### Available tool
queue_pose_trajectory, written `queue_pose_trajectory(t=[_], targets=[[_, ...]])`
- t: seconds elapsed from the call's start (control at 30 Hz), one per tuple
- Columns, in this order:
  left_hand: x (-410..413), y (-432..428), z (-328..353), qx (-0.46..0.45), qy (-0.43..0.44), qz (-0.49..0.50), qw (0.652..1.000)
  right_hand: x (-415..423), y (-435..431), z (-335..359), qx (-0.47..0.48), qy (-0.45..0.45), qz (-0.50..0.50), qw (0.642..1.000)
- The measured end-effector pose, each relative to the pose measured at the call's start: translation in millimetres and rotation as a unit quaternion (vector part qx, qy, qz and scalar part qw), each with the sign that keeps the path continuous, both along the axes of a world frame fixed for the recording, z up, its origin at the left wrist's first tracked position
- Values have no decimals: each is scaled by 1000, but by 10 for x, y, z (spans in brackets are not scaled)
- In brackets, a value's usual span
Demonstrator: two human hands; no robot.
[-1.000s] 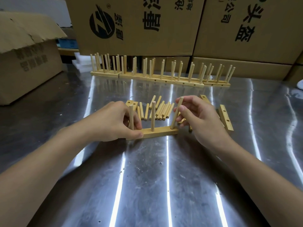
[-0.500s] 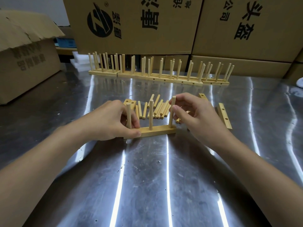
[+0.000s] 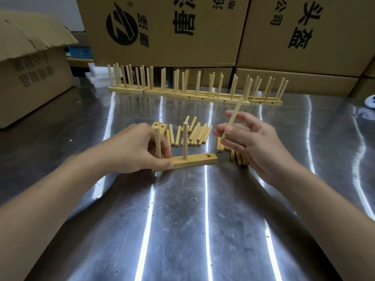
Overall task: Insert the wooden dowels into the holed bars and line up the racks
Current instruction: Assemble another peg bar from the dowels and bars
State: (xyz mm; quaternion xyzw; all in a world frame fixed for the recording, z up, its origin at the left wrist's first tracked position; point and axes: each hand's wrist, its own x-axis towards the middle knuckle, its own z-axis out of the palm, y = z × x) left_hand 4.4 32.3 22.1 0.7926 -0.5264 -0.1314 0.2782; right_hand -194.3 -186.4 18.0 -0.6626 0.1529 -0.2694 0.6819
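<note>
Bar (image 3: 194, 161) left-right in left hand (image 3: 132, 151); right hand (image 3: 250, 145) dowel (image 3: 233, 116) leaning right.

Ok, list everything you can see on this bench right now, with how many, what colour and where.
holed bar: one, pale wood, table centre, right-end hole empty.
standing dowels: two, pale wood, upright in that bar.
held dowel: one, pale wood, tilted above the table.
loose dowels: uncounted pile, pale wood, lying behind the bar.
spare bar: at least one, pale wood, beyond the holed bar's left end.
finished racks: a row, pale wood, table's back edge.
cardboard boxes: several, brown, behind and left.
table: one, shiny metal.
left hand: grips the bar's left end.
right hand: pinches the held dowel.
</note>
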Motion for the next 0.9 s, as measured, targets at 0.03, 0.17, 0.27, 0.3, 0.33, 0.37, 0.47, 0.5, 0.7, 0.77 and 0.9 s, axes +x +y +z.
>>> queue_pose_trajectory(t=[0.03, 0.17, 0.27, 0.3, 0.33, 0.37, 0.47, 0.5, 0.7, 0.77, 0.9], targets=[[1, -1, -1, 1, -1, -1, 1000, 5, 18, -2, -54, 12, 4, 998], [14, -5, -5, 2, -11, -1, 1000, 8, 54, -44, -263, 60, 21, 963], [20, -13, -6, 2, -15, -3, 1000, 17, 34, -40, -343, 86, 17, 935], [24, -14, -8, 1, -14, -5, 1000, 22, 26, -42, -346, 90, 18, 934], [26, -11, -11, 0, -16, -6, 1000, 23, 16, -47, -349, 95, 20, 932], [29, -9, -11, 0, -19, -8, 1000, 26, 10, -56, -356, 101, 20, 929], [36, -7, -12, -1, -21, -11, 1000, 22, -14, -89, -377, 116, 18, 919], [38, -8, -14, -4, -19, -12, 1000, 22, -17, -88, -377, 117, 19, 919], [36, -9, -16, -4, -23, -12, 1000, 38, -10, -90, -418, 116, 12, 901], [38, -5, -18, -4, -26, -8, 1000, 37, -3, -85, -428, 117, 11, 896], [44, -7, -19, -5, -24, -11, 1000, 59, 27, -91, -439, 124, 18, 890]])
